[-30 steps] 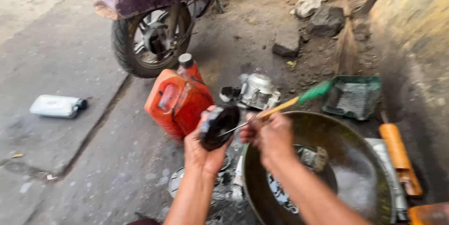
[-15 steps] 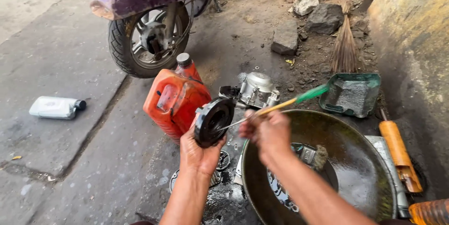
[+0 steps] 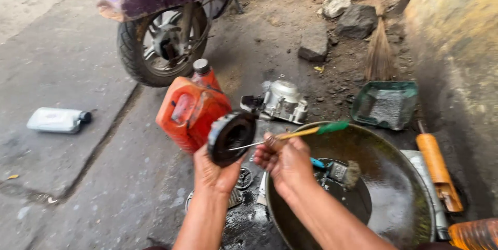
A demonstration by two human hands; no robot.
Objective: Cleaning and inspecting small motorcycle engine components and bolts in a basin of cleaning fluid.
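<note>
Orange jerrycan (image 3: 191, 111) stands beside the scooter wheel (image 3: 163, 47); white bottle (image 3: 57, 119) lies left on pavement. Left hand (image 3: 215, 169) grips the black round part (image 3: 231, 137), now upright over the wet ground beside the pan (image 3: 399, 177). Right hand (image 3: 285, 159) pinches a thin wire tool (image 3: 249, 145), unchanged.

Left hand (image 3: 215, 169) holds round engine part (image 3: 232, 137) upright, just left of the wide pan (image 3: 404, 177). Right hand (image 3: 285, 159), over the pan's left rim, holds screwdriver (image 3: 290, 136), tip in the part. Jerrycan (image 3: 192, 110) stands just behind the part; scooter wheel (image 3: 161, 47) behind that. Brush (image 3: 337, 169) lies in the pan. Bottle (image 3: 57, 120) lies on the ground far left. Dustpan (image 3: 386, 103) sits behind the pan.
</note>
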